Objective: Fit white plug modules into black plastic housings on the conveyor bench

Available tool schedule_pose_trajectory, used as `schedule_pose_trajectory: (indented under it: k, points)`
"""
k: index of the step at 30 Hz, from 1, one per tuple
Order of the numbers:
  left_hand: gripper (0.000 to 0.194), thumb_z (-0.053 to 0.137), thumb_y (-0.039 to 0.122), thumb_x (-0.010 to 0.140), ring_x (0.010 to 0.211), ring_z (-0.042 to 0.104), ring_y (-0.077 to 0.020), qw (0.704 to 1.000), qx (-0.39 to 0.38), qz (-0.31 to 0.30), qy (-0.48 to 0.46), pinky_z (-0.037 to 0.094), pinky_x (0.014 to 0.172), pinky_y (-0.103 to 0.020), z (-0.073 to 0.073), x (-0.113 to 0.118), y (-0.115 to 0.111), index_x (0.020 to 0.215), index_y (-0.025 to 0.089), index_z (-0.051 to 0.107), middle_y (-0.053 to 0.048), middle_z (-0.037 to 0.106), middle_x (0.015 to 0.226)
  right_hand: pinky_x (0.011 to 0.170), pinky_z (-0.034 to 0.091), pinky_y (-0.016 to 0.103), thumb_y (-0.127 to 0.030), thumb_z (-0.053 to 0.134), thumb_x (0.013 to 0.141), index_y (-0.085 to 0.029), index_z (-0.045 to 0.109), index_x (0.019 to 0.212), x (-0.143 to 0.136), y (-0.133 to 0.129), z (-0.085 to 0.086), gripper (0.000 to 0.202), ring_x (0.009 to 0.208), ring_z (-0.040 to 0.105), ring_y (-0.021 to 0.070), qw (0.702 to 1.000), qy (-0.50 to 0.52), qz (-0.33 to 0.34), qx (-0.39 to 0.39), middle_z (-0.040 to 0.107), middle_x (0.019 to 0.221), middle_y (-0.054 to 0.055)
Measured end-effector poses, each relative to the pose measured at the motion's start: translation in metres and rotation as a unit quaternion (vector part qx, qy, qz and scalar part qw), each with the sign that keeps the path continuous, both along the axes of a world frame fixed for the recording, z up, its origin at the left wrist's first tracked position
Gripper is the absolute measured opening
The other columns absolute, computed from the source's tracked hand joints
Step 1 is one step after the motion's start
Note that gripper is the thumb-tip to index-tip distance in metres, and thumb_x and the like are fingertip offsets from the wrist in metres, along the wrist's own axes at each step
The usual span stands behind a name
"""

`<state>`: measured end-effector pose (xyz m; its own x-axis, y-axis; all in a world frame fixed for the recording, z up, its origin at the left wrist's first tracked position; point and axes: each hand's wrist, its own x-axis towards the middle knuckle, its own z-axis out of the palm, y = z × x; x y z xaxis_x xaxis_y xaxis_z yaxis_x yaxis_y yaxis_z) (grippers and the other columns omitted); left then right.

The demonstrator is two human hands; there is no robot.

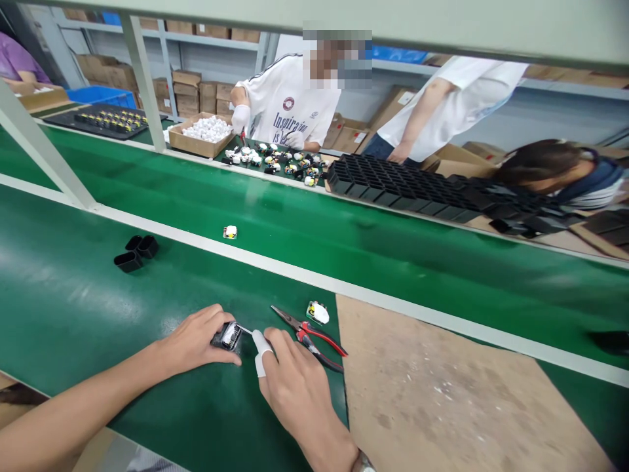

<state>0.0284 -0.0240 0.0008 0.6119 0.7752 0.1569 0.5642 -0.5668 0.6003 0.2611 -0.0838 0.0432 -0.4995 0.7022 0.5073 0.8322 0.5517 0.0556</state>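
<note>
My left hand [204, 337] grips a small black housing [219, 336] on the green bench; a white-topped circuit part [230, 335] sits inside its opening. In my right hand [295, 380], which wears white finger covers, is a thin metal tool [244, 329], its tip touching the edge of the housing. Red-handled pliers [305, 335] lie partly opened just beyond my right hand. Behind them rests another small board with a white top [318, 313]. Several black empty housings [128, 261] stand farther left on the bench.
A brown cardboard sheet [442, 387] covers the bench at right. Across the green conveyor [275, 229], carrying one small board [230, 232], a person in white gloves works beside a box of white parts [205, 129]. Rows of black housings [398, 183] stand at the far side.
</note>
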Motion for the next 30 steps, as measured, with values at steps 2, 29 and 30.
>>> schedule_pose_trajectory:
  k: [2, 29, 30]
  points:
    - [0.064, 0.08, 0.071, 0.082, 0.073, 0.06, -0.0184, 1.0, 0.003, 0.002, 0.0, 0.045, 0.064, -0.029, -0.001, 0.0, 0.0, 0.117, 0.02, 0.063, 0.001, 0.056, 0.09, 0.062, 0.039, 0.036, 0.002, 0.045, 0.087, -0.019, 0.059, 0.082, 0.001, -0.001, 0.001, 0.026, 0.077, 0.053, 0.0227, 1.0, -0.003, -0.003, -0.003, 0.061, 0.093, 0.009]
    - [0.042, 0.068, 0.028, 0.101, 0.108, 0.065, -0.023, 0.988, -0.063, -0.091, -0.109, 0.055, 0.096, -0.036, 0.005, -0.004, 0.004, 0.141, 0.021, 0.059, -0.01, 0.061, 0.117, 0.066, 0.037, 0.037, 0.001, 0.043, 0.092, -0.02, 0.059, 0.076, 0.004, 0.002, 0.003, 0.03, 0.078, 0.052, 0.0227, 1.0, 0.007, 0.03, -0.005, 0.065, 0.098, 0.01]
    - [0.04, 0.068, 0.026, 0.101, 0.11, 0.065, -0.0233, 0.987, -0.061, -0.093, -0.114, 0.055, 0.097, -0.036, 0.005, -0.004, 0.004, 0.14, 0.021, 0.06, -0.01, 0.062, 0.118, 0.066, 0.037, 0.037, 0.001, 0.043, 0.092, -0.019, 0.059, 0.076, 0.004, 0.002, 0.003, 0.03, 0.078, 0.052, 0.0226, 0.999, 0.009, 0.033, -0.007, 0.065, 0.098, 0.01]
